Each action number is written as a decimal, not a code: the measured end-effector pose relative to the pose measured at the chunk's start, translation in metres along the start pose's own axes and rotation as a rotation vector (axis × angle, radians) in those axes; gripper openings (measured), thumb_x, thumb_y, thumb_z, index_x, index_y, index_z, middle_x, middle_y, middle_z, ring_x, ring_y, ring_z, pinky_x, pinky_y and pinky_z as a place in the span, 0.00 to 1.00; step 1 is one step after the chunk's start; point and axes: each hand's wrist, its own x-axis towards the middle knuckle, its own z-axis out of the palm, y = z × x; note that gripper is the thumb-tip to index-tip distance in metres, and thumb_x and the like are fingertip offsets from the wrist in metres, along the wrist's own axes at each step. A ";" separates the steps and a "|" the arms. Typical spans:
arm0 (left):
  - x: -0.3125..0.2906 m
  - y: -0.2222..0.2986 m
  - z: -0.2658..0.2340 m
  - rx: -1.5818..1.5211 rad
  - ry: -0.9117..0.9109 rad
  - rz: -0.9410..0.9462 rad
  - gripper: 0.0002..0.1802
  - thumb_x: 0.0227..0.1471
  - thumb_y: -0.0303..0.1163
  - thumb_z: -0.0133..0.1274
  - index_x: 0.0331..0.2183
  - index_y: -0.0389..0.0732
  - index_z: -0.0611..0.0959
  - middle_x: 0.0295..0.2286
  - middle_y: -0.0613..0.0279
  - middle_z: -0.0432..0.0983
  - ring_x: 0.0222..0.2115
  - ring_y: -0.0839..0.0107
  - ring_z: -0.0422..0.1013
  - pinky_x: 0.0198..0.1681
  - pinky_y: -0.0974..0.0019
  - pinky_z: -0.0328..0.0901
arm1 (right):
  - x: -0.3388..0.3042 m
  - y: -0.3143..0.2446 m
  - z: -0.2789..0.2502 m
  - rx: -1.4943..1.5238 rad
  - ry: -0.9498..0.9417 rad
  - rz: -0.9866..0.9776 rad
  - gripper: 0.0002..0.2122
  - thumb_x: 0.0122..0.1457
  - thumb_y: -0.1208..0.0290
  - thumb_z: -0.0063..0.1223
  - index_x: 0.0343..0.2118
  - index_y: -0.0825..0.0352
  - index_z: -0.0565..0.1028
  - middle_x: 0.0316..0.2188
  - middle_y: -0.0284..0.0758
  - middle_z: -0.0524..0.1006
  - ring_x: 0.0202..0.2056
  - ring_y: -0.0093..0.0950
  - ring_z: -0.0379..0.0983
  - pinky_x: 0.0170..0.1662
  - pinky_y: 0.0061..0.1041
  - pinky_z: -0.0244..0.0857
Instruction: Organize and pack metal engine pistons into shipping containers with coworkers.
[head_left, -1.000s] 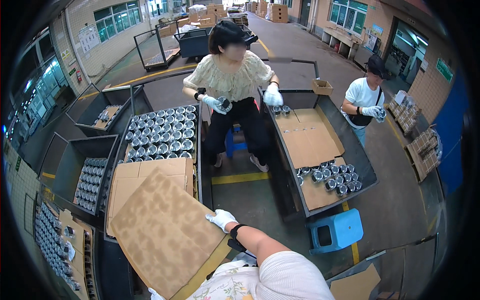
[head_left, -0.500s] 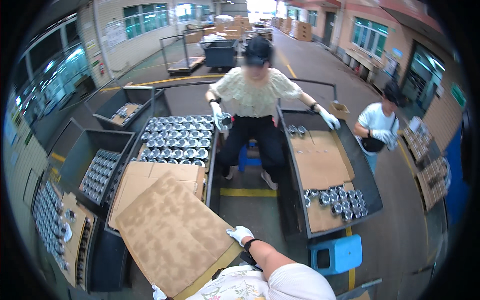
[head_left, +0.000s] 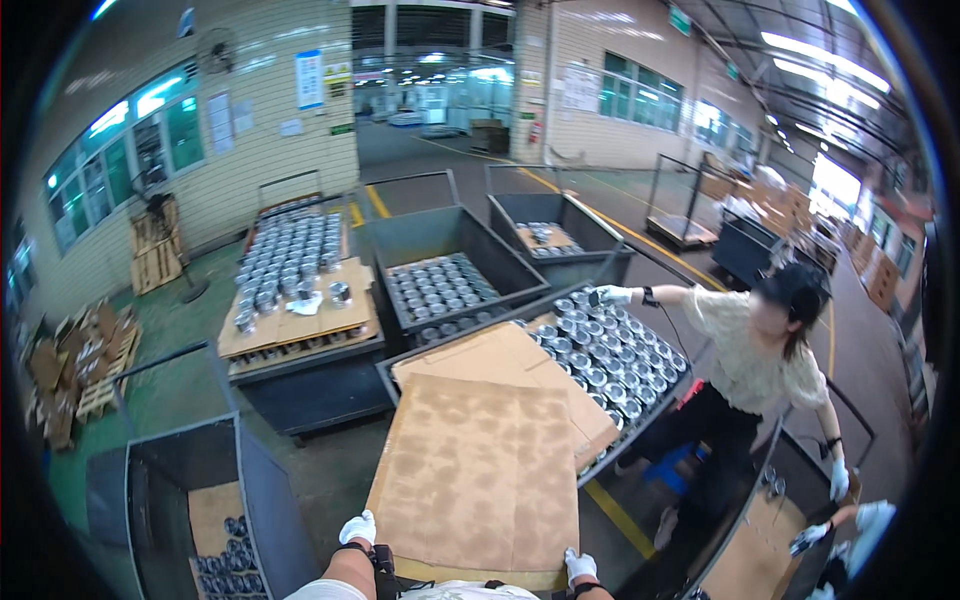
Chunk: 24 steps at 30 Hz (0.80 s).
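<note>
A large cardboard sheet (head_left: 475,470) marked with brown blotches lies tilted in front of me. My left hand (head_left: 358,528), in a white glove, is closed on its left edge near the lower corner. At the lower right corner, my right hand (head_left: 580,568), also gloved, grips the same sheet. Its far end overlaps a plain cardboard piece (head_left: 500,365) in a dark metal cart. Beyond that piece, rows of shiny round metal parts (head_left: 605,350) stand in the cart. A yellowish strip (head_left: 440,574) shows under the sheet's near edge.
A co-worker (head_left: 755,350) sits at right, one gloved hand over the metal parts, the other at another cart (head_left: 760,550). Another person's gloved hand (head_left: 808,538) is there too. More carts (head_left: 455,240) stand ahead, and one (head_left: 185,500) at near left. Pallets (head_left: 105,370) lie far left.
My view has swung left. The blotched sheet now sits squarely before me, and both my hands show at its near edges. The co-worker's hand has moved over the metal parts.
</note>
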 end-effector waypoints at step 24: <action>0.002 -0.031 0.026 -0.362 0.167 0.182 0.29 0.55 0.54 0.41 0.38 0.33 0.73 0.33 0.42 0.75 0.38 0.47 0.71 0.42 0.54 0.65 | -0.012 0.023 0.000 0.614 0.111 -0.026 0.10 0.55 0.67 0.55 0.35 0.67 0.71 0.27 0.30 0.73 0.29 0.21 0.65 0.35 0.22 0.61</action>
